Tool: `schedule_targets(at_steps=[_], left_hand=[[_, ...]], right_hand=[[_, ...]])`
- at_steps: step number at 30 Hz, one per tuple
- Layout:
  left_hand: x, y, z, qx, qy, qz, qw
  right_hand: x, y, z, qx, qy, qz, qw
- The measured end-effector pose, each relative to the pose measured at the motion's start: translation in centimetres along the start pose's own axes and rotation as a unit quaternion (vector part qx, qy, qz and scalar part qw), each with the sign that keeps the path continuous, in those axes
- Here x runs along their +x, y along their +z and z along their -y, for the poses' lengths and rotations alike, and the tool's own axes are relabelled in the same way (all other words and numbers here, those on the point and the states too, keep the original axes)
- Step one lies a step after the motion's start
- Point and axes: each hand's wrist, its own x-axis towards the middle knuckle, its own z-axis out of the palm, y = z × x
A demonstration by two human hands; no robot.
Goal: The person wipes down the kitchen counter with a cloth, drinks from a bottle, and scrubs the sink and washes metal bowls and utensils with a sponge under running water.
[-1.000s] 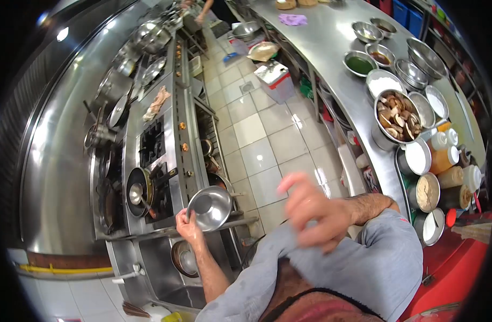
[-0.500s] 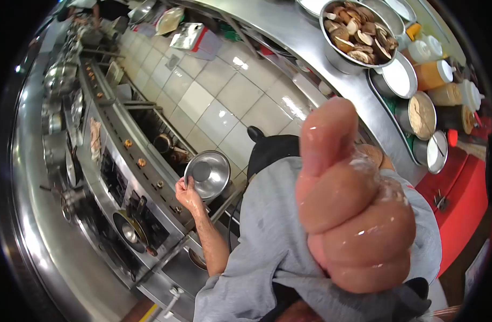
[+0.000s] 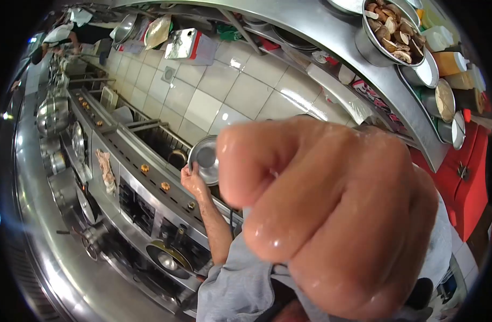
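Observation:
Close to the camera, my right hand [image 3: 337, 209] fills the middle and right of the view, wet and curled into a fist. Whether anything is inside its fingers is hidden. My left hand [image 3: 193, 181] grips the rim of a round metal bowl [image 3: 205, 159], thumb at its left edge. The right fist covers the bowl's right side. The visible part of the bowl's inside shows bare metal.
A steel counter [image 3: 289, 27] at the upper right bears a pot of sliced mushrooms [image 3: 393, 32], sauce containers [image 3: 444, 99] and bottles. On the left runs a stove [image 3: 133, 209] with pans [image 3: 168, 257]. Another person [image 3: 60, 37] stands far back at the upper left.
My right hand has moved left and nearer the camera, its raised thumb now folded down, and it covers part of the bowl. The camera view has shifted; my left hand still holds the bowl.

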Motion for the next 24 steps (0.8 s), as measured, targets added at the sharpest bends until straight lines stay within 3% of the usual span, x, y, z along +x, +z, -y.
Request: schedule_targets(at_steps=[1,3,4,5,7,10,14,17,18,19,20,22,24], left_hand=[[1.3,-0.1,0.4,-0.064,0.014,0.006,0.998],[3.1,-1.4,-1.4,-0.061,0.036,0.033,0.997],[2.0,-1.6,-7.1,0.133,-0.005,0.072,0.989],[1.8,-0.5,-10.2,0.322,-0.034,0.116,0.939],[4.5,3.3,-8.7,0.253,0.0,0.155,0.955],[11.2,2.5,-2.7,0.115,0.023,0.119,0.986],[14.3,3.0,-0.9,-0.023,0.051,0.069,0.996],[14.8,6.8,-4.2,-0.067,0.058,0.082,0.993],[15.2,8.4,-4.9,-0.114,0.058,0.101,0.987],[14.0,9.4,-9.1,-0.048,0.061,0.108,0.991],[16.2,11.0,-8.2,-0.126,0.021,0.136,0.982],[16.5,14.6,-12.3,-0.228,-0.031,0.166,0.959],[17.4,17.9,-15.4,-0.271,-0.04,0.194,0.942]], right_hand=[[0.1,0.6,-1.6,-0.003,-0.041,-0.008,0.999],[0.4,1.6,-5.4,-0.013,-0.129,-0.015,0.991],[0.7,1.6,-6.8,-0.028,-0.172,-0.014,0.985],[0.8,1.3,-7.5,-0.051,-0.214,-0.01,0.975],[1.5,0.5,-7.0,-0.095,-0.257,0.006,0.962],[2.1,2.1,-7.7,-0.047,-0.181,0.104,0.977],[2.2,1.9,-9.1,0.05,-0.168,0.073,0.982],[2.9,0.1,-7.6,0.006,-0.074,-0.005,0.997],[3.3,-1.9,-7.5,-0.008,-0.047,0.051,0.998],[3.8,-4.0,-7.5,-0.025,-0.021,0.107,0.994],[4.2,-6.6,-7.8,-0.06,0.022,0.191,0.979],[4.1,-10.8,-8.0,-0.088,0.208,0.207,0.952],[4.7,-13.9,-8.2,-0.257,0.314,0.165,0.899]])
